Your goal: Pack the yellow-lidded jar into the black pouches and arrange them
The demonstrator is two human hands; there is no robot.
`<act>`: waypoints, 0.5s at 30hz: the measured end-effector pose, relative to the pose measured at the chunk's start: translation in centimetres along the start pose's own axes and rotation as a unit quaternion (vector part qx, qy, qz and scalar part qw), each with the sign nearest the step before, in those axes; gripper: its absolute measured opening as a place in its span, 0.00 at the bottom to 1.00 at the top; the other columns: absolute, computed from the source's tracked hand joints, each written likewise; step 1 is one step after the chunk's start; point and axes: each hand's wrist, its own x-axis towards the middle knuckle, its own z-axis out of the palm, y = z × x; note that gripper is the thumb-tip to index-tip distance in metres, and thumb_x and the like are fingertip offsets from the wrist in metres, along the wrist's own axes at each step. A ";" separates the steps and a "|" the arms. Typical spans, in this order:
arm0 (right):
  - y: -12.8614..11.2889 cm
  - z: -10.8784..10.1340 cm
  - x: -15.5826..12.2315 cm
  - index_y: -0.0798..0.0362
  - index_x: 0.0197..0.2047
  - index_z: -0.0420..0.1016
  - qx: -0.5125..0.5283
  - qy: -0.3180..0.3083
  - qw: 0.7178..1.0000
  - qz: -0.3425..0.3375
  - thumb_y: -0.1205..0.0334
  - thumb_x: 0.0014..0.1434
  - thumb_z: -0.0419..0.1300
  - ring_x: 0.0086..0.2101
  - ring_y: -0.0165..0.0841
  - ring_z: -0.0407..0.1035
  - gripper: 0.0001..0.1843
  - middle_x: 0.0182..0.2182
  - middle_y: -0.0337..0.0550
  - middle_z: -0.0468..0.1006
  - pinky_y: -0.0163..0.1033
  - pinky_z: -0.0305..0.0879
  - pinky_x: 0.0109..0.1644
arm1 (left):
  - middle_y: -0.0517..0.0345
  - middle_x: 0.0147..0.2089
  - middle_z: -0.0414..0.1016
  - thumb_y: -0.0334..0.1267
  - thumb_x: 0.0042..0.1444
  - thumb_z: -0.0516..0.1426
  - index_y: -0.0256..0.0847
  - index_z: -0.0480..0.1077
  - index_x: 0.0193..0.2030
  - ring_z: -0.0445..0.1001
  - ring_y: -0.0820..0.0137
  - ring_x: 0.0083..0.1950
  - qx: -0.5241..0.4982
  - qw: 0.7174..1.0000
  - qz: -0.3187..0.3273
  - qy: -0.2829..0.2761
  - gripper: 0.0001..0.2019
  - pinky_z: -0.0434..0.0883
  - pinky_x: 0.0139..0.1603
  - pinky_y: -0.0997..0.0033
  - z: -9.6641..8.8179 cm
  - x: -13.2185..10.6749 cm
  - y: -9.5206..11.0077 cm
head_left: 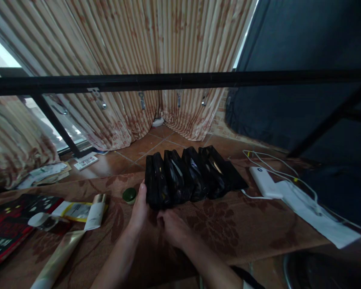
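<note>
A row of black pouches (177,176), joined side by side like a folding organizer bag, stands on the brown cloth-covered table (216,224). My left hand (139,206) grips the leftmost pouch at its left side, thumb up along the edge and the other fingers mostly hidden. At the front lower corner of that pouch is my right hand (172,224), its fingers curled in a pinch; what is between them is too small to make out. Slits along the pouch tops show pale contents inside. Beside my left hand lies a small green round lid or jar (129,195).
On the left are a gold tube (60,259), a white-capped jar (47,222), a white-and-gold tube (96,212), a yellow-edged packet (74,210) and a red-black bag (8,228). A white power bank (265,182) with cables sits right. A dark rail (180,81) crosses behind.
</note>
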 end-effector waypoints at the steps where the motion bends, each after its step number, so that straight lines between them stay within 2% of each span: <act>1: 0.5 -0.2 -0.1 0.52 0.42 0.81 -0.010 0.003 1.000 0.012 0.66 0.61 0.56 0.45 0.39 0.76 0.13 0.40 0.50 0.83 0.37 0.65 0.45 | 0.56 0.63 0.73 0.58 0.63 0.52 0.45 0.69 0.62 0.61 0.62 0.71 -0.007 1.000 0.001 -0.004 0.27 0.52 0.74 0.59 0.1 0.0 0.2; 5: 2.9 -1.3 -0.3 0.58 0.40 0.82 -0.053 0.023 0.996 0.063 0.70 0.59 0.54 0.45 0.45 0.76 0.14 0.40 0.58 0.82 0.43 0.65 0.47 | 0.56 0.63 0.73 0.60 0.62 0.51 0.45 0.69 0.62 0.61 0.60 0.71 -0.022 1.000 0.006 -0.008 0.28 0.52 0.74 0.57 0.5 0.0 0.8; 7: 3.7 -1.7 -0.3 0.58 0.42 0.82 -0.066 0.033 0.995 0.074 0.70 0.60 0.53 0.47 0.45 0.75 0.15 0.42 0.58 0.82 0.44 0.64 0.50 | 0.56 0.63 0.73 0.60 0.63 0.51 0.45 0.70 0.61 0.60 0.60 0.72 -0.020 1.000 0.003 0.001 0.28 0.52 0.74 0.57 0.5 0.1 0.9; 10: 4.1 -1.8 -0.3 0.56 0.45 0.81 -0.072 0.039 0.994 0.071 0.70 0.61 0.52 0.49 0.43 0.74 0.16 0.43 0.54 0.82 0.43 0.64 0.52 | 0.56 0.63 0.73 0.59 0.63 0.51 0.45 0.71 0.60 0.59 0.61 0.72 -0.017 1.000 -0.004 0.017 0.27 0.51 0.75 0.59 0.5 0.0 0.8; 15: 3.8 -1.3 -0.1 0.58 0.47 0.80 -0.071 0.048 0.993 0.076 0.71 0.63 0.50 0.49 0.43 0.73 0.18 0.44 0.56 0.81 0.43 0.63 0.53 | 0.56 0.62 0.74 0.58 0.64 0.51 0.44 0.70 0.61 0.60 0.63 0.71 -0.009 1.000 -0.012 0.010 0.27 0.52 0.74 0.61 0.3 -0.1 0.4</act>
